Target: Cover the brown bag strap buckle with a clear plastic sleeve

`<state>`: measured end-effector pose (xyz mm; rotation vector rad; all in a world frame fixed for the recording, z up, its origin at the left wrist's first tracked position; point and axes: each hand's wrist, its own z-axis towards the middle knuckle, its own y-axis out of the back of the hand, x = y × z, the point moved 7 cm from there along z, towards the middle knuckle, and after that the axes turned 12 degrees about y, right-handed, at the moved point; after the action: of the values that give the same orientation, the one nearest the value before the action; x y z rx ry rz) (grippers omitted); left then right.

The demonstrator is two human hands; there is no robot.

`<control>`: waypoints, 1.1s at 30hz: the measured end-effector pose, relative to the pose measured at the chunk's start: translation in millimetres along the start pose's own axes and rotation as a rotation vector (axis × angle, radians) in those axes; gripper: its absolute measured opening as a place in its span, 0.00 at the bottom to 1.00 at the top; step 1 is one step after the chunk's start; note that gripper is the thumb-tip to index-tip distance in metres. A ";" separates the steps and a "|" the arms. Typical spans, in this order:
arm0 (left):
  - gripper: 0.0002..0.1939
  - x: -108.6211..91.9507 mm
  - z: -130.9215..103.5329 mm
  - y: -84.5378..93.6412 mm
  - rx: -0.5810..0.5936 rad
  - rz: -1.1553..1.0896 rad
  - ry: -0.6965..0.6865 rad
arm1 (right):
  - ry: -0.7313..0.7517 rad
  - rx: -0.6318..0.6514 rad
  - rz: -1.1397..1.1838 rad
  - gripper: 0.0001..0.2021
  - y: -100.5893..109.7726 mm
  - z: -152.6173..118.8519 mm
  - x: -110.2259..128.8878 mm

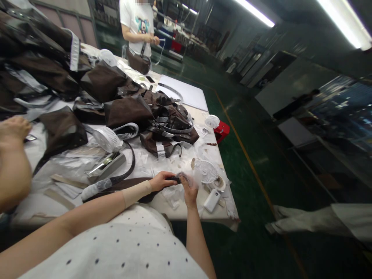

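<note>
At the near edge of the table my left hand (162, 180) pinches the end of a dark strap (176, 179). My right hand (189, 190) is closed right beside it, on a crumpled, partly blurred piece of clear plastic film (188, 179) around the strap's end. A dark brown bag (149, 197) lies flat beneath my left wrist. Left of it, a dark curved handle (131, 164) runs down to a part wrapped in white film (94, 190). Just past my right hand stands a white round fan (205, 171).
Brown bags (128, 112) are heaped across the table. A tape dispenser (107, 166), another fan (107, 138), a tape roll (220, 183) and a white phone (212, 200) lie nearby. A co-worker's arm (13, 162) reaches in at left; another person (138, 29) stands at the far end.
</note>
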<state>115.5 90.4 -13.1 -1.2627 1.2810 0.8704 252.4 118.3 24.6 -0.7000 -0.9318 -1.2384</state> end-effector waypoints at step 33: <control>0.17 -4.7 -60.5 15.4 -0.017 -0.325 0.391 | 0.181 0.338 -0.129 0.22 -25.6 -43.0 41.1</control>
<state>88.1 35.2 -2.4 -1.6548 1.3158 0.4148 238.8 56.7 39.6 -0.2605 -1.0151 -1.1960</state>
